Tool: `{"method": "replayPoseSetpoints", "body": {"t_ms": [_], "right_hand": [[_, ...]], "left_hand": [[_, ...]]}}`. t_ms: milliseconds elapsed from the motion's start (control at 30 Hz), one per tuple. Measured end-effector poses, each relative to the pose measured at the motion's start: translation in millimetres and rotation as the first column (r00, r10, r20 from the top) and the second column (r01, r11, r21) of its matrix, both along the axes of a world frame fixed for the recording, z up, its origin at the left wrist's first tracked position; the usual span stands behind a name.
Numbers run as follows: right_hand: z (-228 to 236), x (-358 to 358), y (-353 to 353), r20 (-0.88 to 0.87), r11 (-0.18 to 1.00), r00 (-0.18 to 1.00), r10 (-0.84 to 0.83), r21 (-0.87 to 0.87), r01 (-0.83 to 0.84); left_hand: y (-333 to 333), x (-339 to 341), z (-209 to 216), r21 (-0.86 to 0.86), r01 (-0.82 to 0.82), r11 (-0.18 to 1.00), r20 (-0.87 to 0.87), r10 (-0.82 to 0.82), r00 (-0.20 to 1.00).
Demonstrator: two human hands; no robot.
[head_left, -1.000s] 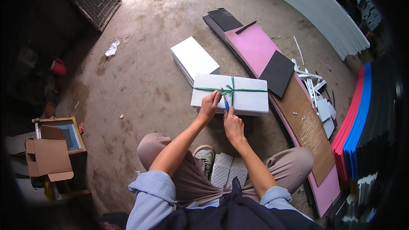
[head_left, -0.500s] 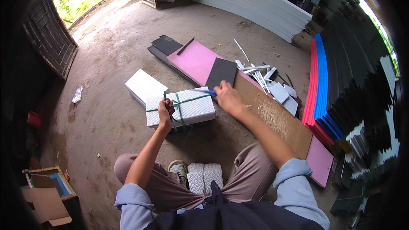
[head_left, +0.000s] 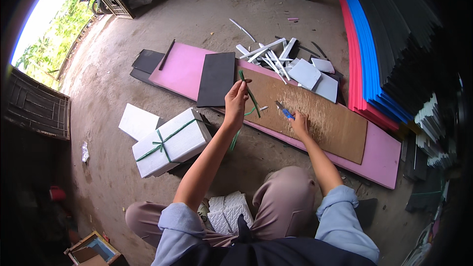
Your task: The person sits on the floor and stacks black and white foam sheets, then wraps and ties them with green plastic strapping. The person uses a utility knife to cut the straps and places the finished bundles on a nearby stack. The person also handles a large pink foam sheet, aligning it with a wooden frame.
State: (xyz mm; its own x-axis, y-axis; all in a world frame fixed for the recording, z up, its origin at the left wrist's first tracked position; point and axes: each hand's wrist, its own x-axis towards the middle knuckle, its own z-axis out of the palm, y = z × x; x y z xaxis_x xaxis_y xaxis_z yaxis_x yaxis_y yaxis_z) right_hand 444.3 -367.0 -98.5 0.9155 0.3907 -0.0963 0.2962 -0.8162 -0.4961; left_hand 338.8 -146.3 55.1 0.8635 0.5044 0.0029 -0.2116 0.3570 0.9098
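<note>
Left grip (head_left: pixel 236 99) pinching green strap (head_left: pixel 251 96); right grip (head_left: pixel 299 124) grasping blue knife (head_left: pixel 284 111) at three o'clock.

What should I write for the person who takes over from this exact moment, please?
Left hand: raised, pinching a green strap that hangs loose.
Right hand: resting on the brown board, holding a blue cutter.
White bundle: on the floor to the left, already tied crosswise with green strap, no hand on it.
Loose white offcuts lie behind the board.
Left: strap and cutter are not put down yet.
</note>
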Motion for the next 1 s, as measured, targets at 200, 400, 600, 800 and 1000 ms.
{"method": "replayPoseSetpoints", "body": {"t_ms": [200,400,600,800,1000], "right_hand": [[73.3,48.4,46.2,-0.1,0.674,0.994,0.037,0.737,0.049],[159.1,102.0,52.1,-0.318,0.514,0.725,0.611,0.856,-0.057],[146.6,184.5,36.4,0.466,0.839,0.871,0.157,0.403,-0.366],[51.5,194.0,20.9,0.492,0.989,0.86,0.138,-0.115,-0.093],[32.3,139.1,47.3,0.41,0.988,0.904,0.123,-0.135,-0.073]], "left_hand": [[-0.2,53.9,-15.1,0.056,0.012,0.998,-0.041,-0.01,0.999],[-7.5,104.0,-2.5,0.278,-0.006,0.961,0.114,-0.027,0.993],[-17.0,175.4,-16.8,0.645,-0.274,0.714,0.366,0.027,0.93],[-43.4,217.2,-124.8,0.81,0.013,0.586,-0.078,0.086,0.993],[-46.8,190.5,-155.3,0.882,0.098,0.46,-0.17,0.117,0.979]]}}
